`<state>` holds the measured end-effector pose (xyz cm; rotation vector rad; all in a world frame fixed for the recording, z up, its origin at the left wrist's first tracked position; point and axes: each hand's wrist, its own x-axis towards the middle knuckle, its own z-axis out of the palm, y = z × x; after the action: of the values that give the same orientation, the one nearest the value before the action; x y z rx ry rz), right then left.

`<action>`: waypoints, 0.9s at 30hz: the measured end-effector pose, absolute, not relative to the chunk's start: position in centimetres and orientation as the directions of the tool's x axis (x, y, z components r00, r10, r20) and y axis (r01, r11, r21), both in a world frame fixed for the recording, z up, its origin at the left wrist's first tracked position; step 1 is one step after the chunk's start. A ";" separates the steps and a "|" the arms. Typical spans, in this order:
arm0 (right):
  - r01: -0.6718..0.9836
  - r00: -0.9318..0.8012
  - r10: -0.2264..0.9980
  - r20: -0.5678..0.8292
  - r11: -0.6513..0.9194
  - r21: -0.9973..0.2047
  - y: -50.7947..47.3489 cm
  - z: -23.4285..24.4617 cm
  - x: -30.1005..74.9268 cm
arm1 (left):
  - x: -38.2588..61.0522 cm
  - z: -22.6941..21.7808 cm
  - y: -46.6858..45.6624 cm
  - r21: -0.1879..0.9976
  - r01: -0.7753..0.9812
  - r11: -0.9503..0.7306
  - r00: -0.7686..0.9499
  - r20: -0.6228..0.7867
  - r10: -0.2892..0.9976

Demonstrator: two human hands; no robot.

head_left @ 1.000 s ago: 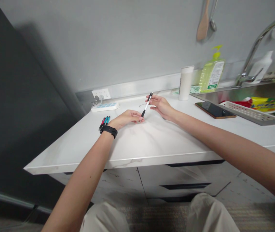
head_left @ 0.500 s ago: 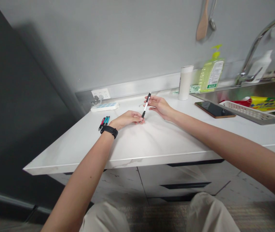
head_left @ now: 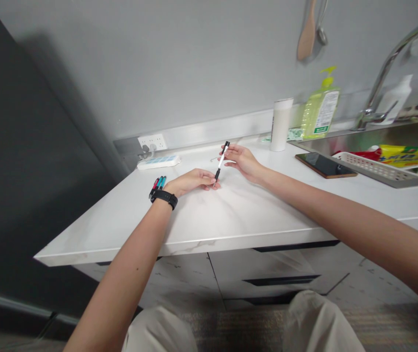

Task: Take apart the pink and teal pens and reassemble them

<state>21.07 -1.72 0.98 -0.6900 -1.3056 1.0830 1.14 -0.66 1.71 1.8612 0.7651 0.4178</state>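
A black-and-white pen (head_left: 220, 165) is held up at a slant above the white countertop (head_left: 209, 215), its black clip end uppermost. My left hand (head_left: 196, 181), with a black watch on the wrist, pinches the pen's lower tip end. Around its upper part close the thumb and fingers of my right hand (head_left: 241, 160). Several pens (head_left: 159, 184), with red and teal barrels, lie side by side just beyond my left wrist. A small thin thing (head_left: 214, 159) lies on the counter behind the held pen, too fine to make out.
A white power strip (head_left: 159, 162) lies near the wall socket (head_left: 152, 142). To the right are a white canister (head_left: 281, 124), a green pump bottle (head_left: 321, 110) and a phone (head_left: 325, 165). The sink (head_left: 344, 136) holds a perforated white tray (head_left: 374, 166) and colourful packets.
The pen's upper end has dipped very slightly between my fingers. Both hands keep their hold, and the whole view has shifted a little.
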 end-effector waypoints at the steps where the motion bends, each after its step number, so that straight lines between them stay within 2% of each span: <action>1: -0.237 -0.108 0.907 0.406 0.373 -0.897 -1.8 1.0 21.1 | 1.2 1.7 -0.6 0.911 0.314 -0.267 0.735 -0.055 0.676; 4: -0.229 -0.151 0.903 0.403 0.364 -0.903 -1.8 1.1 21.1 | 1.2 1.5 -0.5 0.897 0.321 -0.303 0.735 -0.035 0.677; 10: -0.196 -0.116 0.898 0.425 0.398 -0.896 -1.7 1.2 21.4 | 1.2 1.4 -0.3 0.893 0.276 -0.356 0.735 0.043 0.676; 19: -0.202 -0.050 0.917 0.397 0.380 -0.903 -1.5 1.1 21.1 | 1.5 1.8 -0.8 0.911 0.270 -0.313 0.718 0.026 0.695; 27: -0.178 -0.101 0.908 0.406 0.385 -0.906 -1.6 1.1 21.2 | 1.3 1.6 -0.6 0.923 0.259 -0.284 0.716 0.014 0.698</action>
<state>21.18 -1.55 1.12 -0.7268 -1.3571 1.0649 1.32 -0.60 1.63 1.8573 0.7456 0.5166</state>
